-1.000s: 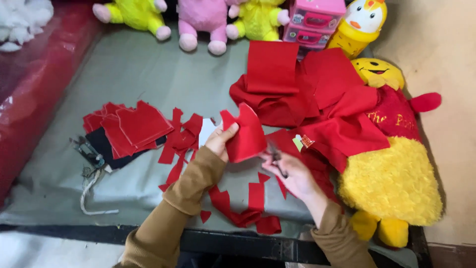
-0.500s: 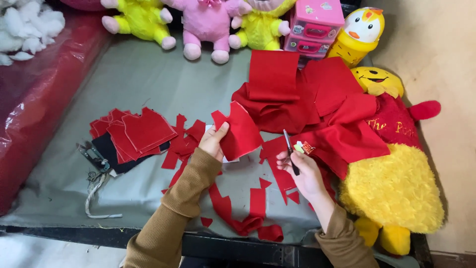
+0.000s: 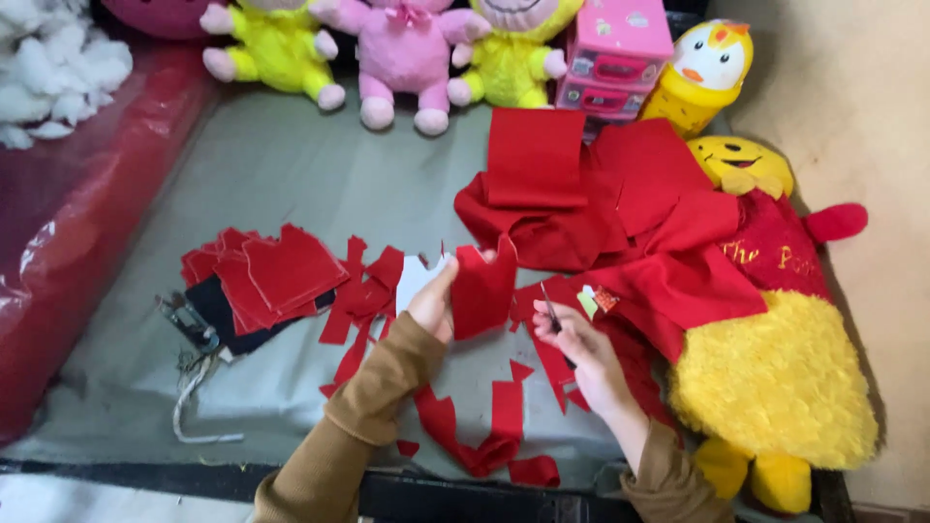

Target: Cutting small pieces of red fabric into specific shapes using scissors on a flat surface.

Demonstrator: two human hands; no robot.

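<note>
My left hand (image 3: 433,302) holds up a cut piece of red felt (image 3: 484,289) together with a white paper pattern (image 3: 415,276) behind it. My right hand (image 3: 572,339) grips small scissors (image 3: 549,308), their blades pointing up just right of the felt piece. Both hands hover over the grey cloth-covered table (image 3: 291,184), above loose red offcuts (image 3: 489,426).
A stack of cut red pieces (image 3: 276,276) lies on a dark piece at the left, with more scraps (image 3: 358,300) beside it. A heap of red fabric (image 3: 601,203) and a large yellow plush toy (image 3: 775,378) lie at the right. Plush toys (image 3: 407,48) and a pink box (image 3: 615,53) line the far edge.
The scissors have come away from the felt piece and moved right. My left hand keeps the red piece raised, shifted slightly right, with the white pattern now showing behind it.
</note>
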